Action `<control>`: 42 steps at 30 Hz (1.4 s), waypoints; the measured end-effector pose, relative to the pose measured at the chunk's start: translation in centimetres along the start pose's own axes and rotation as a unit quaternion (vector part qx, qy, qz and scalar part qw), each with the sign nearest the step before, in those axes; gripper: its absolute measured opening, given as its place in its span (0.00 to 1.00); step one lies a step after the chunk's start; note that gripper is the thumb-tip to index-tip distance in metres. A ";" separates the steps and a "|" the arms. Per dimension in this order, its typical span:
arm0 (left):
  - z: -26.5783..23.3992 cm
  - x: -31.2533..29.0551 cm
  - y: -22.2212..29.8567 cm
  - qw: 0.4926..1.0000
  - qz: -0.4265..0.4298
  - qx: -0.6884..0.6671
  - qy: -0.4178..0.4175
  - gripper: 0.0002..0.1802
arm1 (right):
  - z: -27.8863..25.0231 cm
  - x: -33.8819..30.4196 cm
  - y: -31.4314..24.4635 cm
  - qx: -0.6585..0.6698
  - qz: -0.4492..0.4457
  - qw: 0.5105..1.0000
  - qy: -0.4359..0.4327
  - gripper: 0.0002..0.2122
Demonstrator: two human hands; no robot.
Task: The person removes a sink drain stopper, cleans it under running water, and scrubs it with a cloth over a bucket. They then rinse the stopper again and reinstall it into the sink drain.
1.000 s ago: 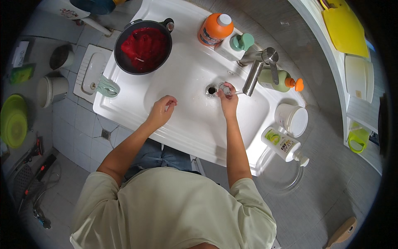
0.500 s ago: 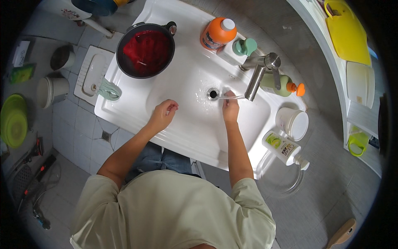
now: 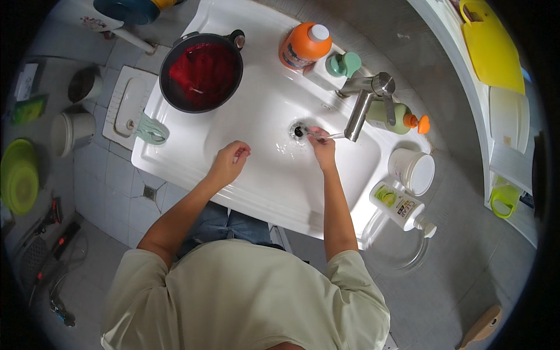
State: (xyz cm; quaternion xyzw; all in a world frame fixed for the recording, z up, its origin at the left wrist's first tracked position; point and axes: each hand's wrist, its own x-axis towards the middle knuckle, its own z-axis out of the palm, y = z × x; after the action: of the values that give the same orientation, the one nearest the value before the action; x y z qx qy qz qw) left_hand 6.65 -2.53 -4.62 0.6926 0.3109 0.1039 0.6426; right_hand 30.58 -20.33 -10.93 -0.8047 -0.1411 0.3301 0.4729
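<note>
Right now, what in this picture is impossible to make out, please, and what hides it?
All in the head view:
Left hand: its own curl hides the palm.
Right hand: whatever it may grip beside the drain is too small to identify.
Pan: the red contents hide its bottom.
Dark blue object: cut off by the top edge.

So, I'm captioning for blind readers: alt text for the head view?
A person's right hand, beside the drain of a white sink, meets water from a tap; the left hand is over the sink's near side. A dark pan holding something red rests at left.
</note>
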 end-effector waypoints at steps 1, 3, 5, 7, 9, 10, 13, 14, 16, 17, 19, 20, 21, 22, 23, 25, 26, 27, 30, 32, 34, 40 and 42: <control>0.1 -0.2 -0.2 1.000 0.007 -0.011 0.003 0.04 | 0.4 -0.6 -0.8 0.092 -0.016 0.996 0.008 0.16; 0.0 -0.2 -0.3 1.000 0.002 -0.013 0.000 0.04 | 0.4 -1.7 -2.8 0.223 -0.010 0.975 0.007 0.17; 0.1 -0.4 -0.3 1.000 -0.004 -0.013 0.000 0.05 | 0.0 -2.7 -5.1 0.300 0.034 0.953 -0.016 0.19; 0.1 -0.3 -0.3 1.000 -0.008 -0.010 0.001 0.05 | -0.4 -3.1 -6.5 0.302 0.048 0.952 -0.019 0.19; 0.0 -0.3 -0.1 1.000 -0.011 -0.006 -0.003 0.05 | -0.7 -3.1 -6.9 0.307 0.043 0.951 -0.011 0.18; 0.0 -0.3 0.0 1.000 -0.012 -0.004 -0.004 0.05 | -1.0 -3.0 -6.8 0.275 0.052 0.960 -0.012 0.17; 0.0 -0.3 -0.1 1.000 -0.024 -0.015 -0.004 0.06 | -1.2 -2.3 -5.6 0.089 0.019 0.995 0.044 0.15; 0.0 -0.3 -0.2 1.000 -0.023 -0.016 -0.004 0.05 | -0.7 -2.1 -4.4 -0.036 -0.034 0.994 0.103 0.14; 0.0 -0.1 0.1 1.000 -0.020 -0.017 -0.011 0.05 | -0.6 -1.3 -0.2 -0.273 -0.155 0.940 0.132 0.15; 0.2 -0.2 0.1 1.000 -0.017 -0.014 -0.016 0.05 | -0.8 -1.0 2.8 -0.343 -0.167 0.919 0.101 0.13; 0.0 -0.1 0.0 1.000 -0.007 -0.004 -0.006 0.05 | -0.6 -0.4 1.0 -0.228 -0.111 0.957 0.144 0.12; -0.3 0.3 -0.1 1.000 -0.009 0.008 0.000 0.04 | -0.2 0.7 1.2 -0.282 -0.113 0.946 0.113 0.13; -0.2 0.2 0.0 1.000 -0.018 0.017 -0.003 0.04 | 0.0 0.7 1.6 -0.338 -0.103 0.932 0.082 0.14; -0.2 -0.1 0.1 0.999 -0.027 0.026 -0.006 0.04 | 0.0 0.4 1.9 -0.393 -0.092 0.914 0.050 0.15; 0.1 -1.0 0.3 0.999 -0.033 0.024 -0.013 0.04 | -0.2 -0.6 2.4 -0.374 -0.094 0.920 0.070 0.15; 0.4 -0.9 0.9 0.999 -0.025 0.024 -0.014 0.04 | -0.2 -1.0 -1.7 -0.332 -0.121 0.928 0.118 0.15; 0.2 -0.3 0.6 0.999 0.011 0.052 -0.009 0.04 | -0.5 0.8 2.3 -0.387 -0.135 0.911 0.042 0.14; 0.2 -0.3 0.2 0.999 0.003 0.037 -0.014 0.04 | -0.3 0.8 1.9 -0.346 -0.132 0.928 0.046 0.14; 0.3 -0.3 -0.1 0.997 -0.063 -0.045 -0.030 0.05 | 0.4 0.0 -0.3 -0.051 0.000 0.998 0.038 0.16; 0.4 -0.6 0.1 0.996 -0.071 -0.044 -0.025 0.05 | 0.9 -1.7 -3.6 0.097 -0.025 0.994 0.038 0.16; 0.3 -0.2 0.3 0.999 -0.044 -0.011 -0.017 0.05 | 0.6 -2.5 -5.9 0.187 -0.039 0.981 0.031 0.16; 1.9 1.5 -0.7 0.997 -0.015 -0.059 -0.036 0.06 | -0.8 -3.9 -8.1 0.263 -0.023 0.964 0.038 0.17; 4.3 3.7 -0.5 0.984 -0.055 -0.155 -0.067 0.05 | -1.8 -4.1 -8.6 0.372 0.049 0.927 0.009 0.17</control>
State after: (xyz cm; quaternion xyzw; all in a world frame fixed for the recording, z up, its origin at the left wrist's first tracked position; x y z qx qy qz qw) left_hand 11.79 -4.01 -6.70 0.5715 0.2849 0.0689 0.7665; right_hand 29.46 -19.32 -1.38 -0.5795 0.0353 0.3744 0.7230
